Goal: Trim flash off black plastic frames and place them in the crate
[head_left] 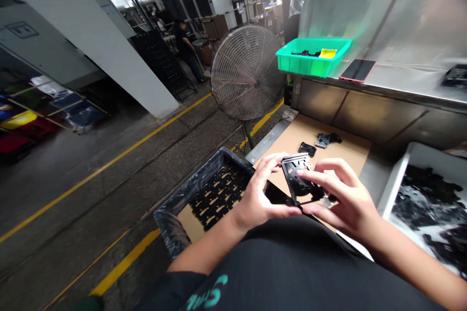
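Note:
Between my two hands is a black moulded plastic part (296, 177), roughly square, with thin edges and small cut-outs. My left hand (257, 192) grips its left side, thumb at the lower edge and fingers at the upper corner. On the other side, my right hand (341, 192) has its thumb at the lower corner and a fingertip on the part's face. Beyond the hands, a black part (307, 148) and a few more dark parts (324, 140) lie on the brown cardboard sheet (350, 153) covering the worktop.
A lined crate (170, 226) with rows of black parts stands left of the worktop. To the right is a white bin (392, 180) of black parts. A green tray (302, 64) and a phone (358, 70) rest on the metal ledge. Behind stand a large fan (248, 73) and a person (186, 48).

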{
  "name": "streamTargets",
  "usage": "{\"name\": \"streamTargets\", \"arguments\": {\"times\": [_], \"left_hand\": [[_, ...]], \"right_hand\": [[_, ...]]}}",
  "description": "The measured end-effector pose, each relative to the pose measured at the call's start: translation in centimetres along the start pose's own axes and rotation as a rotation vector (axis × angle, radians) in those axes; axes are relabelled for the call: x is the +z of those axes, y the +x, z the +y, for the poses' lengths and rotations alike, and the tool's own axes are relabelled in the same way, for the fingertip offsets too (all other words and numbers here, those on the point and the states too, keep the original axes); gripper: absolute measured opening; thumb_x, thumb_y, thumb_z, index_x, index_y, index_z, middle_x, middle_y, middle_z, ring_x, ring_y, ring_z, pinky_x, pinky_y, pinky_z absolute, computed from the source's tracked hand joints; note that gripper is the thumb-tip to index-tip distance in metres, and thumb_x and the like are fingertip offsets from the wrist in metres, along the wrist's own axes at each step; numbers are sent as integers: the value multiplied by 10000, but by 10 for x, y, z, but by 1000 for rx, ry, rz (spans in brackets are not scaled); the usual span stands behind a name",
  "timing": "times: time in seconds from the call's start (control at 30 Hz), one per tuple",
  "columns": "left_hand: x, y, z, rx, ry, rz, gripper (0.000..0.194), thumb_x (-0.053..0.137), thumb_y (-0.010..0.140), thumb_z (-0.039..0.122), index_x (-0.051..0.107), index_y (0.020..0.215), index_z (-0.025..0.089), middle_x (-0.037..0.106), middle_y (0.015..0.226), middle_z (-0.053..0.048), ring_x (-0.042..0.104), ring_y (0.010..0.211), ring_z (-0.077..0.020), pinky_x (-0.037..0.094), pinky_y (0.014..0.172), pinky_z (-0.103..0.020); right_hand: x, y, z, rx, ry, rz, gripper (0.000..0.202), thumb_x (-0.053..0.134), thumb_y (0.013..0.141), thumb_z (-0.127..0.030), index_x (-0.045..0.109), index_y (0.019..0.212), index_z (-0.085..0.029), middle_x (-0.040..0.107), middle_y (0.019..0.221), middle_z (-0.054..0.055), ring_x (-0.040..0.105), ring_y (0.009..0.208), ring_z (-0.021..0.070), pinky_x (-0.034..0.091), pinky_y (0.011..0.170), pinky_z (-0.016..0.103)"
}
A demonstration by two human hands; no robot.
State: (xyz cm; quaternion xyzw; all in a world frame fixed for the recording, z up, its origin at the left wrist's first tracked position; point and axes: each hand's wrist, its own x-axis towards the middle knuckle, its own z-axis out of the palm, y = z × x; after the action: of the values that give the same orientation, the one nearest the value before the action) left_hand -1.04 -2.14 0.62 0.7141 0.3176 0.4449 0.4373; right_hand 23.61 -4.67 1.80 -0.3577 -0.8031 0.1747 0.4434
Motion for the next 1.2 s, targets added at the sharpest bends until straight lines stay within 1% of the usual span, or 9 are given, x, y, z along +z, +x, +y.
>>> {"name": "streamTargets", "arguments": {"times": [0.17,0.3,0.4,0.57,0.7,0.87,1.03,1.1,1.2], "left_hand": [[-1,-2,2,61,76,18,1190,1037,569,432,458,1597,278,501,1580,-164,520,1461,-393,429,1258,-545],[-2,-6,2,134,119,36,1168,1030,558,498,486,1569,281,561,1538,-153,543,1445,-384,413,1268,-553],[-3,-8,3,166,155,39,1175,1023,558,520,481,1574,288,581,1529,-145,561,1429,-379,418,1263,-563],[-8,-10,10,162,202,27,1196,1021,562,529,465,1592,284,574,1536,-153,555,1439,-384,426,1261,-559],[-12,-11,13,182,164,34,1257,1034,522,533,450,1610,298,558,1549,-157,536,1454,-389,439,1257,-532],[-15,-12,12,237,165,47,1332,1042,464,550,427,1624,322,552,1556,-154,530,1456,-390,432,1262,-554],[-17,-15,13,251,173,58,1339,1035,481,554,403,1637,318,539,1567,-161,511,1479,-388,434,1264,-563],[-17,-17,13,243,173,59,1345,1033,476,562,402,1639,315,536,1566,-164,513,1477,-394,439,1261,-568],[-20,-19,13,243,149,51,1353,1036,482,544,386,1650,335,527,1581,-153,512,1479,-389,443,1261,-558]], "right_hand": [[9,-1,6,-107,-44,-48,759,793,942,-344,478,1633,-374,599,1262,142,709,1015,285,646,783,407],[6,-9,7,-183,-121,-90,847,840,909,-339,444,1657,-346,629,1230,138,728,961,265,633,741,374],[5,-9,5,-212,-127,-91,826,881,870,-349,523,1613,-326,653,1194,123,723,863,231,611,685,347],[6,5,-4,-163,32,-7,557,888,856,-393,727,1387,-340,627,1108,89,708,881,230,633,700,347],[6,8,-11,-23,189,125,499,883,847,-443,733,1317,-363,596,1060,79,622,746,204,556,570,344],[17,6,-8,331,557,295,538,900,830,-414,670,1316,-381,544,1055,22,460,578,117,388,498,313],[33,12,-6,552,843,175,596,844,831,-587,622,1326,-338,655,986,51,640,757,215,563,646,340],[37,14,-9,581,907,147,655,831,832,-615,597,1376,-334,687,1035,75,685,854,246,606,728,368],[40,17,-14,573,970,105,671,800,875,-590,560,1453,-348,685,997,60,682,856,239,601,700,349]]}}
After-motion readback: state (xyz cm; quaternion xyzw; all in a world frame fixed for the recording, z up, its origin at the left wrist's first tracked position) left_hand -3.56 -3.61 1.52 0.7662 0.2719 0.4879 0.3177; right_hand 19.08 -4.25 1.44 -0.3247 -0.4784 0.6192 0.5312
